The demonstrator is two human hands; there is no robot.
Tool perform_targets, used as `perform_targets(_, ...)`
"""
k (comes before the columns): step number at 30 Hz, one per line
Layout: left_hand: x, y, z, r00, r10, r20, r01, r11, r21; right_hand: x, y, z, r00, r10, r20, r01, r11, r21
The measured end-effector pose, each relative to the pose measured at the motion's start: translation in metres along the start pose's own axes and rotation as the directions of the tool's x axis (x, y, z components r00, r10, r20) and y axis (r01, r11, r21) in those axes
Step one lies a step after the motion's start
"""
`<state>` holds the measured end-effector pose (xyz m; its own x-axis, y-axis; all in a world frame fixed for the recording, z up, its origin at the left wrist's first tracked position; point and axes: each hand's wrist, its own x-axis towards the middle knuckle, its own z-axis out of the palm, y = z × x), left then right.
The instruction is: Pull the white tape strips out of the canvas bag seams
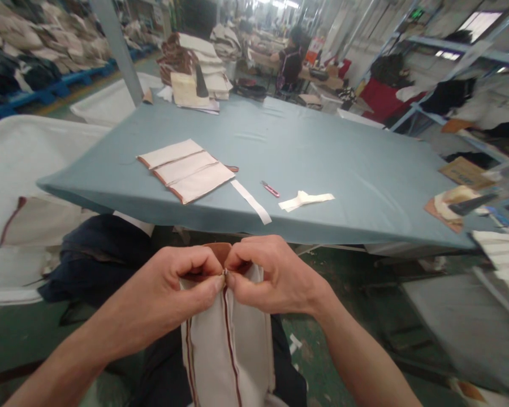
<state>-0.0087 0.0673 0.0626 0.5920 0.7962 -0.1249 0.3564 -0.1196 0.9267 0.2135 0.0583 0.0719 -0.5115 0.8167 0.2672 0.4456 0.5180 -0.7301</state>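
- Cream fabric piece [210, 339], at 6 o'clock in the view, is held up by its top end before the wearer's dark trousers [161, 367], a dark red line [228, 328] running down it.
- Left hand [173, 288], reaching in from 8 o'clock, pinches the top end, thumb and fingers drawn tight on the fabric.
- Right hand [275, 277], in from 4 o'clock, pinches just beside it, fingers equally tight (the detail between the fingertips is too small to read).
- Desk [322, 147], blue-green, spreads at 12 o'clock from the hands.
- Brown-edged panel [186, 172] lies flat there at 11 o'clock, a white strip [252, 202] slanting from its near right corner.
- Snips [270, 189] rest at 1 o'clock, between strip and cream scraps [307, 200].
- Fabric stack [214, 70] stands at the far edge, 12 o'clock; a co-worker [289, 65], blurred, appears beyond at 1 o'clock.
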Motion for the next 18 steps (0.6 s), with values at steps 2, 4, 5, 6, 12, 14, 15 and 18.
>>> perform_targets(2,-0.001,0.003,0.002,0.999,0.016,-0.039,-0.015,0.999,0.032,0.0,-0.002,-0.001,1.0,-0.012,-0.007,0.011,0.995,-0.102)
perform_targets(4,-0.001,0.004,0.003,0.997,0.027,-0.073,-0.024,0.999,0.043,0.001,-0.002,0.0,1.0,-0.005,0.0,0.005,0.989,-0.146)
perform_targets(5,-0.001,0.004,0.003,0.996,0.026,-0.085,-0.023,0.999,0.037,0.002,-0.001,0.001,1.0,0.006,0.002,-0.006,0.992,-0.125)
perform_targets(6,-0.001,0.003,0.003,0.996,0.017,-0.089,-0.015,1.0,0.023,0.003,0.001,0.003,1.0,0.024,0.003,-0.024,0.997,-0.075)
perform_targets(12,-0.001,-0.014,0.0,0.996,-0.078,0.029,0.082,0.98,-0.182,0.002,0.012,0.011,0.98,0.177,0.086,-0.193,0.949,0.25)
perform_targets(14,0.0,-0.017,0.0,0.994,-0.089,0.067,0.102,0.967,-0.234,0.002,0.011,0.01,0.979,0.168,0.111,-0.194,0.939,0.284)
perform_targets(15,0.0,-0.017,0.001,0.993,-0.093,0.072,0.108,0.963,-0.246,0.001,0.01,0.01,0.98,0.165,0.111,-0.19,0.939,0.287)
perform_targets(18,0.002,-0.016,0.001,0.991,-0.103,0.082,0.12,0.962,-0.246,0.0,0.007,0.008,0.984,0.16,0.082,-0.176,0.95,0.258)
